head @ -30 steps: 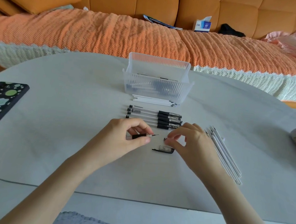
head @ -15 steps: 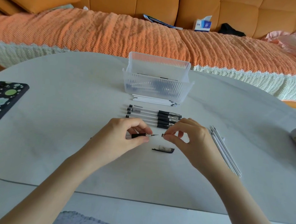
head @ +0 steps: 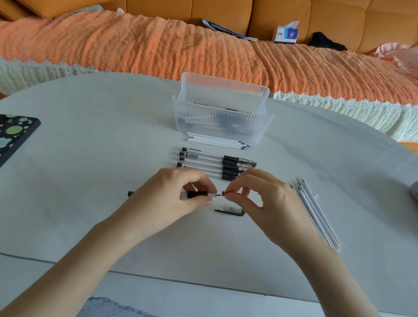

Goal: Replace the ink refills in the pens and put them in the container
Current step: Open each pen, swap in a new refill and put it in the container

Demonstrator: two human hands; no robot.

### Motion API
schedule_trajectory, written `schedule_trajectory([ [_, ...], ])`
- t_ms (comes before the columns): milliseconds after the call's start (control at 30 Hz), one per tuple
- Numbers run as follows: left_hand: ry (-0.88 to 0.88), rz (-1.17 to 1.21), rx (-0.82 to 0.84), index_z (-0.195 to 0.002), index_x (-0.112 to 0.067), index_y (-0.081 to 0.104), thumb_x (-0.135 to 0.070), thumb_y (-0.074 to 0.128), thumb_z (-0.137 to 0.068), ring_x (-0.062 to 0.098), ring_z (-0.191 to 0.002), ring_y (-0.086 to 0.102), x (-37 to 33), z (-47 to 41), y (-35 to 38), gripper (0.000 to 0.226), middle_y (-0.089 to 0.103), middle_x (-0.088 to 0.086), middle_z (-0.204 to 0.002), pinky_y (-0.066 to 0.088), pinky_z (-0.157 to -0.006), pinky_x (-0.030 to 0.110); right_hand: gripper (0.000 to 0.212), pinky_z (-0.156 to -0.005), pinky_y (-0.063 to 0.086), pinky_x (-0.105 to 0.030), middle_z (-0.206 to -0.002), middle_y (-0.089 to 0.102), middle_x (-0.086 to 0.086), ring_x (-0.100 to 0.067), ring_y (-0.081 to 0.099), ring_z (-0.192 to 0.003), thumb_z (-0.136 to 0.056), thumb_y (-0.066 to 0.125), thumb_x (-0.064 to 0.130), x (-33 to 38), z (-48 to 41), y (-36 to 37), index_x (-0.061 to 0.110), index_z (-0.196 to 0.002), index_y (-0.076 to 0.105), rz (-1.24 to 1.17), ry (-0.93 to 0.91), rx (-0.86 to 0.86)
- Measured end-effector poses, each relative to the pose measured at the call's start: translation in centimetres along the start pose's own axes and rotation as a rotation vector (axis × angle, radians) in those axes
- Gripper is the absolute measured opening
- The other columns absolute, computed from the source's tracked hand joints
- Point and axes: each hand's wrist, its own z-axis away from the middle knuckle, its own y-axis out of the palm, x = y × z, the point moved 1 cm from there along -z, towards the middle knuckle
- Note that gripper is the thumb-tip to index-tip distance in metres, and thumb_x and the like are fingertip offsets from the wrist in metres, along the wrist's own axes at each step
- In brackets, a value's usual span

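Two hands meet before the container [head: 221, 123]: the left hand [head: 171, 195] curls round the pen [head: 197, 195], the right hand [head: 257, 198] pinches its tip piece [head: 223, 193]. Best keep it square to the barrel, twisting gently. One cap [head: 231, 209] lies nearer; roughly five pens [head: 215, 162] and five refills [head: 217, 140] lie by the container.

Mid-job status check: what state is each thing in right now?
left hand: grips the pen
right hand: pinches the tip piece
pen: uncapped, refill point exposed
tip piece: off the pen, at its point
cap: off, lying on the table
container: open, pens inside
other pens: lying in a row
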Motion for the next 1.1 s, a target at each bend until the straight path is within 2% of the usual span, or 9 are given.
schedule_trajectory([
  [200,0.019,0.008,0.002,-0.088,-0.026,0.07,-0.018,0.073,-0.08,-0.006,-0.081,0.061,0.0,0.0,0.2,0.012,0.068,-0.019,-0.08,0.037,-0.068,0.002,0.006,-0.056,0.038,-0.017,-0.077,0.056,0.019,0.008,0.049,-0.069,-0.085,0.063,0.027,0.3,0.1,0.4,0.023,-0.085,0.066,-0.027,-0.012,0.031],
  [400,-0.001,0.055,-0.013,-0.094,-0.027,0.066,-0.021,0.073,-0.079,-0.007,-0.085,0.063,0.0,0.0,0.4,0.017,0.069,-0.017,-0.082,0.049,-0.073,0.013,0.005,-0.063,0.039,-0.01,-0.077,0.063,0.01,0.001,0.053,-0.07,-0.085,0.065,0.016,0.9,0.1,0.9,0.014,-0.087,0.068,-0.174,0.018,-0.008],
  [500,0.018,0.067,-0.05,-0.096,-0.027,0.061,-0.021,0.075,-0.077,-0.004,-0.081,0.063,-0.2,0.1,0.3,0.024,0.069,-0.016,-0.078,0.045,-0.07,0.01,0.004,-0.063,0.041,-0.012,-0.077,0.064,0.009,-0.001,0.055,-0.071,-0.086,0.065,0.014,1.1,0.1,0.7,0.013,-0.088,0.068,-0.264,0.076,-0.012],
  [633,0.057,0.057,-0.068,-0.099,-0.028,0.057,-0.023,0.075,-0.076,-0.004,-0.08,0.063,-0.4,0.0,0.3,0.03,0.069,-0.017,-0.078,0.042,-0.067,0.008,0.015,-0.063,0.044,-0.018,-0.087,0.063,0.014,-0.006,0.058,-0.078,-0.084,0.067,0.025,1.1,0.2,0.3,0.02,-0.099,0.065,-0.301,0.117,0.051],
  [767,0.062,0.044,-0.055,-0.099,-0.031,0.055,-0.024,0.076,-0.076,-0.003,-0.08,0.063,-0.5,0.1,0.4,0.032,0.068,-0.018,-0.077,0.043,-0.067,0.01,0.002,-0.065,0.039,-0.013,-0.083,0.063,0.018,-0.004,0.056,-0.077,-0.085,0.066,0.022,1.2,0.2,0.3,0.021,-0.087,0.066,-0.28,0.128,0.059],
  [867,0.006,0.007,-0.048,-0.09,-0.029,0.061,-0.041,0.071,-0.073,-0.001,-0.069,0.062,-0.4,0.2,0.2,0.024,0.066,-0.016,-0.07,0.045,-0.068,0.012,0.004,-0.065,0.037,-0.01,-0.08,0.062,0.018,-0.004,0.055,-0.076,-0.087,0.064,0.022,1.2,0.1,0.5,0.023,-0.083,0.065,-0.275,0.15,0.043],
  [967,-0.011,-0.108,-0.009,-0.075,-0.025,0.066,-0.058,0.057,-0.07,0.005,-0.055,0.057,-0.3,0.2,0.0,0.035,0.063,-0.011,-0.059,0.044,-0.058,0.016,0.008,-0.064,0.037,-0.011,-0.079,0.063,0.015,-0.006,0.056,-0.075,-0.089,0.06,0.025,1.2,0.2,0.6,0.022,-0.082,0.065,-0.24,0.161,0.05],
  [1033,0.02,-0.091,-0.014,-0.075,-0.024,0.068,-0.056,0.054,-0.074,0.007,-0.061,0.056,-0.3,0.1,-0.2,0.035,0.062,-0.01,-0.061,0.042,-0.059,0.017,0.011,-0.063,0.037,-0.013,-0.079,0.063,0.014,-0.006,0.056,-0.075,-0.09,0.059,0.028,1.2,0.3,0.7,0.022,-0.082,0.064,-0.225,0.163,0.05],
  [1100,0.054,-0.033,-0.009,-0.081,-0.021,0.069,-0.045,0.051,-0.085,0.007,-0.074,0.058,-0.4,0.1,-0.3,0.031,0.064,-0.011,-0.072,0.045,-0.071,0.021,0.013,-0.062,0.036,-0.012,-0.076,0.062,0.014,-0.005,0.055,-0.072,-0.088,0.056,0.033,1.2,0.2,0.6,0.025,-0.08,0.062,-0.242,0.176,0.024],
])
